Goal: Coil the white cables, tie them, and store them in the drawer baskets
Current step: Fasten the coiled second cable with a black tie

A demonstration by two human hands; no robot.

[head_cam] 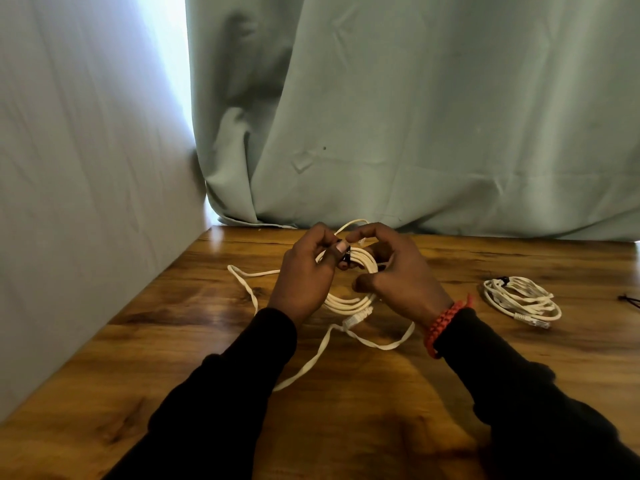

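Head view, the only one. Two hands work at the middle of a wooden table (166, 341). Between them is one white cable (349, 301), partly wound into a coil of several loops lifted just above the tabletop. The left hand (304, 275) sits at about 9 o'clock of that coil, fingers curled around the loops, its thumb and forefinger pinching a small dark tie (345, 259) against the top of the coil. The right hand (398, 271) is at about 3 o'clock of the coil, fingers curled over the far side of the loops and thumb pressed to the near side, so it too grips the cable. Both hands are closed on what they hold.

The uncoiled rest of this cable runs flat on the table: one loop reaches out toward 9 o'clock of the hands, another strand trails toward 7 o'clock, and one curve passes under the right wrist at 5 o'clock. One clear plug (356, 319) hangs at 6 o'clock of the coil.

A second white cable, a finished bundle (521, 297), lies on the table at 3 o'clock of the hands, well apart from them, with a dark tie at its top and a plug at its lower right. That makes two cables in sight.

One small dark item lies at the right edge, too small to name.

One red braided bracelet (446, 323) circles the right wrist; both sleeves are black. Pale green cloth (415, 116) hangs behind the table.
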